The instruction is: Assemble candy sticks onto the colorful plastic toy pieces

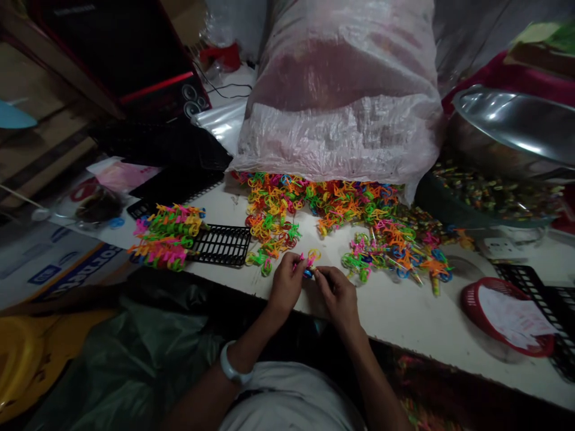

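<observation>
Near the table's front edge my left hand point(287, 284) is closed on a small colourful plastic piece point(314, 256) with pink, yellow and blue parts. Right beside it, my right hand point(338, 294) pinches at the same piece, its fingertips meeting a small yellowish end. Behind both hands a loose pile of bright plastic pieces point(278, 206) spreads over the white table. On the right, several pieces point(406, 254) lie with slim clear tubes among them. To the left, rows of similar pieces point(168, 236) sit on a black slotted tray point(223, 244).
A large whitish woven sack point(341, 120) stands behind the pile. At right are a bowl of small yellowish parts point(494, 194), a metal bowl point(516, 123), a red basket point(476, 311) holding paper and more black trays point(523, 284). A dark red-trimmed speaker point(121, 54) stands back left.
</observation>
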Demonstrator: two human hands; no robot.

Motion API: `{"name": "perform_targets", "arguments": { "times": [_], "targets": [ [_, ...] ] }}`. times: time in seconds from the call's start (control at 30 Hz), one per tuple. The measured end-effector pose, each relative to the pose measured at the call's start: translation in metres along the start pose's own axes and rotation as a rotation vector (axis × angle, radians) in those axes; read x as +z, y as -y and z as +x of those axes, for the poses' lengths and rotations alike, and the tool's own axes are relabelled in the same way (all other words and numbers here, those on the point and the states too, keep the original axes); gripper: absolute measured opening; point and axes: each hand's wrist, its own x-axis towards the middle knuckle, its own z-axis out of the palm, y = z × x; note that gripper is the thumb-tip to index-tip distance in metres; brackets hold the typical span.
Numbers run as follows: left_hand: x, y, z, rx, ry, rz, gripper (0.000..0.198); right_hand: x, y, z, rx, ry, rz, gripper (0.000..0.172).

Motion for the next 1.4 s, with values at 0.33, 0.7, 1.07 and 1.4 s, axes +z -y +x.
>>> {"name": "perform_targets", "arguments": {
  "times": [0.33,0.7,1.07,1.4],
  "targets": [
    [0.008,0.007,-0.007,0.093,-0.096,0.119,0.009,0.009,-0.004,0.001,-0.048,-0.031,-0.013,0.025],
    [0.015,0.007,-0.011,0.046,0.064,0.052,0.014,-0.017,-0.019,0.008,-0.176,0.084,-0.056,0.02],
    [-0.011,0.019,0.044,0.444,-0.125,0.951,0.04,-0.097,-0.039,0.078,-0.2,-0.448,-0.803,0.029],
    [-0.018,0.033,0.041,0.578,-0.079,0.84,0.031,-0.069,-0.028,0.117,0.008,-0.057,-1.093,0.029]
  ]
}}
